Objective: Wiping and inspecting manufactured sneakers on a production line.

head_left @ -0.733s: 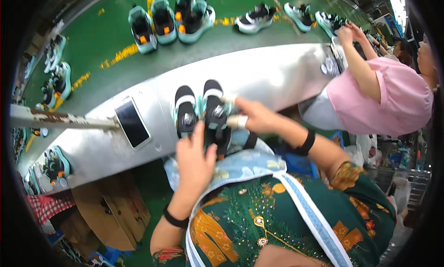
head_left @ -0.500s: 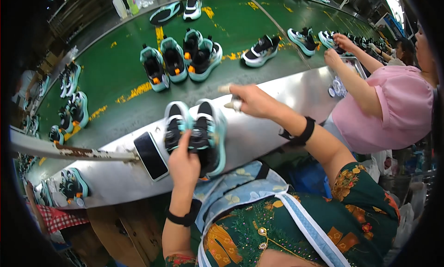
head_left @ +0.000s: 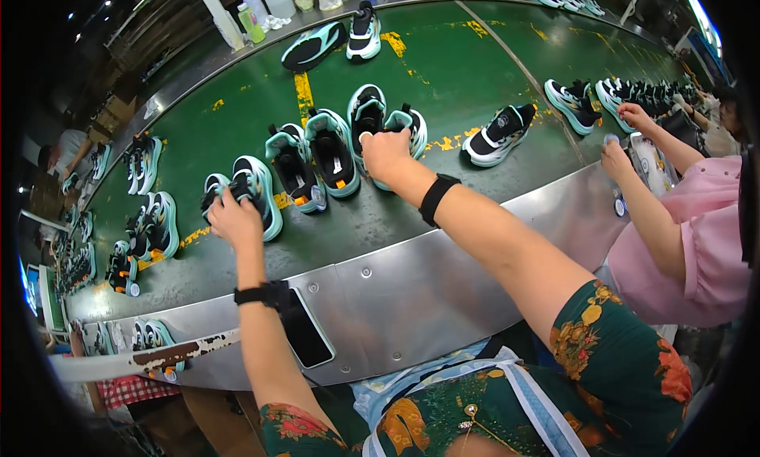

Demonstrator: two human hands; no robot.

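On the green belt (head_left: 332, 215), my left hand (head_left: 236, 219) has its fingers curled over a pair of black, white and mint sneakers (head_left: 265, 196). Farther right, my right hand (head_left: 388, 154) grips another pair of sneakers (head_left: 367, 108) by the collars, covering part of the right shoe. Between my hands stands a third pair of sneakers (head_left: 331, 148), openings toward me. To the right of my right hand, a single sneaker (head_left: 500, 136) sits on the belt.
A phone (head_left: 309, 334) lies on the metal ledge (head_left: 412, 298) in front of me, near a worn white metal bar (head_left: 190, 350). More sneakers (head_left: 162, 223) stand at the left. A co-worker in pink (head_left: 673, 251) works at the right. Bottles (head_left: 252, 17) stand along the far edge.
The pair under my left hand has gone from the metal ledge to the belt, forward and left. My right hand, earlier without a shoe, has reached forward and taken hold of another pair.
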